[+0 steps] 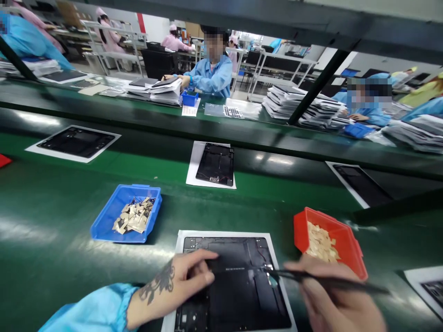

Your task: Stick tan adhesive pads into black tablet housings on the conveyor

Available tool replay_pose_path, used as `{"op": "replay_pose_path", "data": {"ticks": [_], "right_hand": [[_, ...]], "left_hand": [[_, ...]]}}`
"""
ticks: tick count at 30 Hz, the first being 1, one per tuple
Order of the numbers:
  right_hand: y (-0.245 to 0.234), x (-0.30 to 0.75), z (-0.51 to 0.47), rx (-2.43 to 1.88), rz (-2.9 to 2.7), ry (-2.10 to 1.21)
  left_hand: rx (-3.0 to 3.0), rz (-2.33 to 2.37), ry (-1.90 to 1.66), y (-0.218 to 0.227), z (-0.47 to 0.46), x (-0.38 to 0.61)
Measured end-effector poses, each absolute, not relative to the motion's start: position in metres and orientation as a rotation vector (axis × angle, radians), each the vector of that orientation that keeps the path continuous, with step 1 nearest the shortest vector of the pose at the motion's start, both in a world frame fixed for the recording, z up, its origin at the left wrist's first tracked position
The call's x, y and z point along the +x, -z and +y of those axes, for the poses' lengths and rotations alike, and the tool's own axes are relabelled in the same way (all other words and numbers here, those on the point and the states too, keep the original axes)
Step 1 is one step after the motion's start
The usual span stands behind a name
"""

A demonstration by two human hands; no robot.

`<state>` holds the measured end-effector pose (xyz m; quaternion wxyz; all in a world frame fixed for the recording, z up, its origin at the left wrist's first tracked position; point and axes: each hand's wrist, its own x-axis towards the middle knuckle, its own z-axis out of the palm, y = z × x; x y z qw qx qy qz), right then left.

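A black tablet housing (230, 295) lies on a white sheet (180, 237) right in front of me, its inner side facing up. My left hand (183, 279) rests over the housing's left part, index finger stretched out and thumb apart, with nothing visible in it. Black tweezers (294, 274) are gripped in my right hand (332, 295), which is blurred by motion. Their tips are at a small metallic part (267, 268) near the housing's right edge. Whether the tips pinch anything is too small to tell.
A blue bin (100, 226) holds cut pieces at left; a red bin (353, 242) with pale pieces stands at right, close to my right hand. More housings (216, 163) on sheets lie farther back. Beyond a ledge, people in blue sit by stacks (287, 101).
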<state>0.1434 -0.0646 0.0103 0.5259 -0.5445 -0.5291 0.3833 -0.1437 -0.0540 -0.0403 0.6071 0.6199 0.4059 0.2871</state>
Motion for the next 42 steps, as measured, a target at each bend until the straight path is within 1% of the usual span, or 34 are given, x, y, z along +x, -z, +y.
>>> {"op": "replay_pose_path", "data": {"ticks": [2,3,5,8,15,18,23,27,34,42], "right_hand": [[-0.008,0.114,-0.04,-1.366,-1.155,-1.176],[-0.005,0.1,-0.029,-1.391,-1.097,-1.318],[0.007,0.076,-0.009,-1.354,-1.019,-1.549],[0.027,0.056,0.009,-1.304,-0.974,-1.678],[0.041,0.041,0.018,-1.352,-1.022,-1.725],[0.045,0.037,0.018,-1.409,-1.11,-1.636],[0.056,0.038,0.024,-1.433,-1.312,-1.419],[0.065,0.042,0.028,-1.471,-1.438,-1.34],[0.074,0.045,0.02,-1.505,-1.554,-1.342],[0.068,0.044,0.018,-1.49,-1.594,-1.383]], "left_hand": [[1.913,1.243,-0.876,0.056,-0.058,-0.157],[2.173,1.273,-0.972,0.061,-0.059,-0.161],[2.604,1.176,-1.081,0.065,-0.059,-0.164],[2.885,1.075,-1.038,0.062,-0.053,-0.158],[2.866,1.034,-1.057,0.063,-0.039,-0.159],[2.819,1.02,-1.07,0.068,-0.036,-0.161],[2.758,1.15,-0.987,0.079,-0.028,-0.15],[2.698,1.185,-0.963,0.085,-0.022,-0.145],[2.631,1.146,-0.876,0.084,-0.027,-0.151],[2.589,1.095,-0.746,0.086,-0.035,-0.157]]}}
